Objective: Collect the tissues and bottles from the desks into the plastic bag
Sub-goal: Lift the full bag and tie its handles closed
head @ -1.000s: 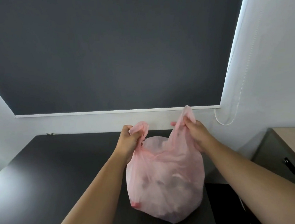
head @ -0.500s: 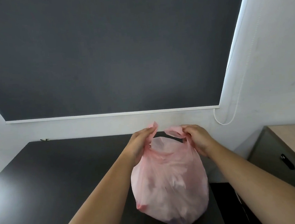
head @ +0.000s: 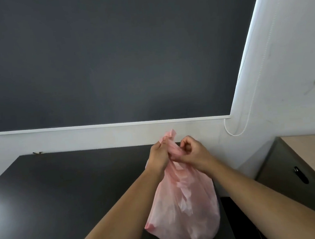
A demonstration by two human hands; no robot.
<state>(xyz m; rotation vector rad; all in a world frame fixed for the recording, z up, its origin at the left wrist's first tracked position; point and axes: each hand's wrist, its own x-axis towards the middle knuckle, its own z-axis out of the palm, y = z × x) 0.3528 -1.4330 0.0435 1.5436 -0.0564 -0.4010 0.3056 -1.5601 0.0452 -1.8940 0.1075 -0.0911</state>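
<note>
The plastic bag (head: 183, 203) is at the right end of the desk (head: 63, 184), with the left hand (head: 159, 155) and right hand (head: 193, 154) side by side gripping its top, a roller blind (head: 109, 56) behind and a cabinet (head: 282, 165) further right.

Above the black desk (head: 67, 184), the left hand (head: 159, 155) and right hand (head: 191, 154) pinch together the handles of the full pink plastic bag (head: 183, 208), which probably rests on the desk.

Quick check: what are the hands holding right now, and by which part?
Both the left hand and the right hand grip the pink plastic bag by its gathered handles at the top, above the black desk.
</note>
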